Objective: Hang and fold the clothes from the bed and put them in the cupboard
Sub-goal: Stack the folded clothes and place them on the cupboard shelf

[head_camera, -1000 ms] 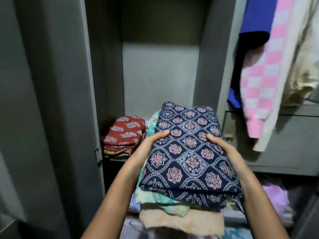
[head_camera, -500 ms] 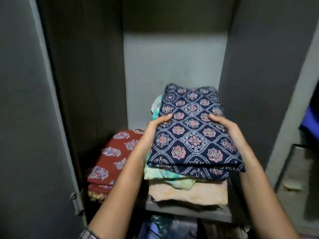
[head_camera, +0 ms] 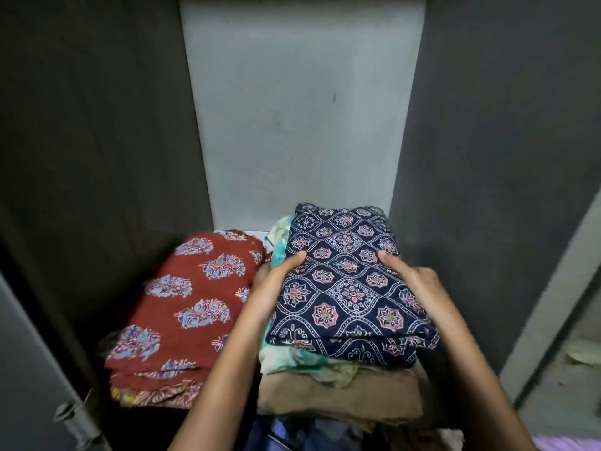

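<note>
A folded navy cloth with pink flower medallions (head_camera: 344, 281) lies on top of a stack inside the grey cupboard (head_camera: 299, 109). Under it are a pale green folded cloth (head_camera: 302, 361) and a tan one (head_camera: 341, 395). My left hand (head_camera: 276, 281) grips the stack's left side, thumb on the navy cloth and fingers hidden beneath. My right hand (head_camera: 413, 278) grips the right side the same way. The stack sits on the shelf at the right, close to the cupboard's right wall.
A folded red cloth with blue leaf prints (head_camera: 185, 307) lies on other folded cloths at the shelf's left, touching my left wrist. Dark clothes (head_camera: 292, 434) show on the level below. The cupboard door's hinge (head_camera: 76, 418) is at the lower left.
The stack in my hands has gone forward and down into the cupboard beside the red cloth. My view has moved closer, and the hanging clothes at the right have left the frame.
</note>
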The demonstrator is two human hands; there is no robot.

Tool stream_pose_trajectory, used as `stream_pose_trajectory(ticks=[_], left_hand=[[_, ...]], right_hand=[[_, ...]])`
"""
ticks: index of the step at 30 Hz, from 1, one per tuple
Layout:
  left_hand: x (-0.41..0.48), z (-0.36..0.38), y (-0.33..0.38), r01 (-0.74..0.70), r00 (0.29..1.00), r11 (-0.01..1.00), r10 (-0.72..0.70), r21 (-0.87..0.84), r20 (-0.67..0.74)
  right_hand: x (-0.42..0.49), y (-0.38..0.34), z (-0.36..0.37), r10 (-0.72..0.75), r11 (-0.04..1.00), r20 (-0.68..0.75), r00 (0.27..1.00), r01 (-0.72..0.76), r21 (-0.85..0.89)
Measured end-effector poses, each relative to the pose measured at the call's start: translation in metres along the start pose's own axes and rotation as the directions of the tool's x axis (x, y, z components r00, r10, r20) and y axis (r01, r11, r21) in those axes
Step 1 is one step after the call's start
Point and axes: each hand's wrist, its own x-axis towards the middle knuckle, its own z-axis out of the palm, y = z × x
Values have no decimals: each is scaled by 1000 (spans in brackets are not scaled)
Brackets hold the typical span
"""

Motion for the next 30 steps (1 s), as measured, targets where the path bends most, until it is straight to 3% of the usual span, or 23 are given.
stream_pose_trajectory(ticks=[1, 3, 4, 6, 7, 9, 11, 19, 30], left_hand=[[-4, -4, 0, -68, 994, 997, 71, 45, -81], [-20, -6, 7, -203, 925, 927, 287, 316, -247], [-28, -5, 12, -283, 874, 845, 422, 453, -241], [-41, 3, 17, -482, 759, 666, 642, 570, -109], [-47, 9, 16, -540, 738, 592, 675, 598, -2], [-49, 20, 5, -550, 777, 474, 593, 688, 213], [-43, 25, -12, -526, 796, 387, 536, 757, 279], [-45, 26, -19, -497, 802, 405, 552, 767, 229], [-109, 15, -36, -443, 792, 539, 610, 716, 31]], right_hand=[[-5, -1, -5, -86, 985, -62, 994, 76, -154], [-19, -6, -12, -326, 891, -128, 937, 260, -372], [-28, -11, -11, -460, 830, -125, 879, 376, -411], [-45, -17, -3, -628, 698, -18, 778, 552, -458], [-52, -15, 3, -652, 642, 72, 755, 600, -478], [-54, -3, 20, -609, 529, 246, 754, 617, -583], [-48, 13, 30, -587, 451, 293, 754, 606, -656], [-48, 21, 30, -640, 380, 275, 717, 607, -698], [-94, 14, 31, -628, 452, 246, 738, 604, -657]])
